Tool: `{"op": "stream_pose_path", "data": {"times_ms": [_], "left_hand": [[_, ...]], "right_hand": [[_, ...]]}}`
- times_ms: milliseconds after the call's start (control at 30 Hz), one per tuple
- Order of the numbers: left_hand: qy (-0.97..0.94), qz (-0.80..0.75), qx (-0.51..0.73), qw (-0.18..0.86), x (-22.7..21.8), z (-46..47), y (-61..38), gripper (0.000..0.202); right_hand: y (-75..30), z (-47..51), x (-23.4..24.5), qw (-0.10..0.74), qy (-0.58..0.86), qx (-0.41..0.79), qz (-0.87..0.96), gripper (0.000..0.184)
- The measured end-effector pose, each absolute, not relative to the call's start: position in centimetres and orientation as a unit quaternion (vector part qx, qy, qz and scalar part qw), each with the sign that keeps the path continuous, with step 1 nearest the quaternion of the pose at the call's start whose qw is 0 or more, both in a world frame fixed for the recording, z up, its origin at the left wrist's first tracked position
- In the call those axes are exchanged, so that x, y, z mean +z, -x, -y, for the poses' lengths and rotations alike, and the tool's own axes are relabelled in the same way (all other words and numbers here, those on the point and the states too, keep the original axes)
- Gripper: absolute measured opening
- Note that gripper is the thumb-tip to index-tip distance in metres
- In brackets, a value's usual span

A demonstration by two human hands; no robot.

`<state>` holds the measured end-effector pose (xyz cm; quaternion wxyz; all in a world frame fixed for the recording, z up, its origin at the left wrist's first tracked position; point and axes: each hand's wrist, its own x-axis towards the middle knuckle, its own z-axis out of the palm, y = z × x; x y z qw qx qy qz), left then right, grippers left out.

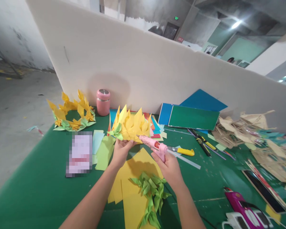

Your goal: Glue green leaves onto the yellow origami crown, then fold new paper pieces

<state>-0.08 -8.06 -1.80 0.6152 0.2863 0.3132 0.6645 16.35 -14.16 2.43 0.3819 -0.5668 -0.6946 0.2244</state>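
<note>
Thin, matt paper all over the yellow crown, with crisp folds. Looks like dull folded paper too in the orange crown and the green leaves. Flat, smooth paper in the yellow sheets. Smooth pink plastic on the glue gun, and cloudy, see-through plastic in the glue stick. Smooth and a bit shiny on the pink flask, with a shiny metal look on top. Yellow plastic on the handle of the craft knife. Shiny black glass on the phone. Smooth and green on the table. Smooth and matt on the white partition. Rough and patchy on the wall
</note>
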Motion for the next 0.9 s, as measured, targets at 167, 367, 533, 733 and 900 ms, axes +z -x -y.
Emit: {"op": "stream_pose_path", "data": {"times_ms": [167,367,533,733,900], "left_hand": [[-0.287,-0.302,0.664,0.62,-1.6,8.1,0.0,0.073],[-0.288,-0.306,0.661,0.621,-1.8,8.2,0.0,0.07],[-0.281,-0.317,0.661,0.619,-2.0,8.1,0.2,0.071],[-0.279,-0.327,0.658,0.619,-1.8,8.1,0.2,0.075],[-0.282,-0.316,0.661,0.62,-1.5,8.2,0.1,0.073]], "right_hand": [[-16.7,14.5,2.2,0.35,0.585,0.181,0.709,0.035],[-16.6,14.0,2.8,0.344,0.58,0.185,0.714,0.036],[-16.9,13.3,2.8,0.323,0.614,0.155,0.703,0.041],[-17.2,12.8,2.7,0.345,0.615,0.135,0.697,0.044],[-16.9,13.5,2.7,0.363,0.596,0.166,0.697,0.037]]}}
